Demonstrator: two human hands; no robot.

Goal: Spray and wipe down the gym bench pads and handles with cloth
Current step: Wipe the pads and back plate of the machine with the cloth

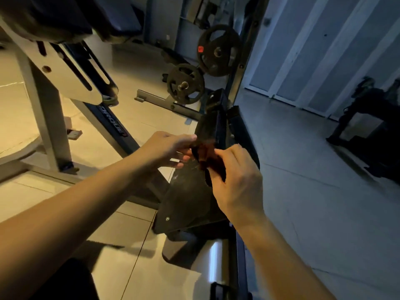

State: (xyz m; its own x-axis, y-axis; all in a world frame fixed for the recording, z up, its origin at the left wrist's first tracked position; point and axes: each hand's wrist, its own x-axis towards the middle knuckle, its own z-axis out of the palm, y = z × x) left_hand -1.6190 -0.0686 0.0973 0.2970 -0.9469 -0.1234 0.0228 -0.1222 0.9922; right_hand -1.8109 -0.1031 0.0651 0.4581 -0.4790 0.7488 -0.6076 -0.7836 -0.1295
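Over the dark metal plate (184, 204) of a gym machine, the left hand (166, 149) and right hand (237, 185) held a bunched, dark reddish cloth (204, 155) between them. The left fingertips pinched one edge against the thumb; the right fingers were curled round the other end. Whether the cloth touched the plate could not be told in the dim light. Behind, two weight plates (218, 50) sat on pegs, and a padded bench (43, 16) stood left on the tiled floor (134, 118).
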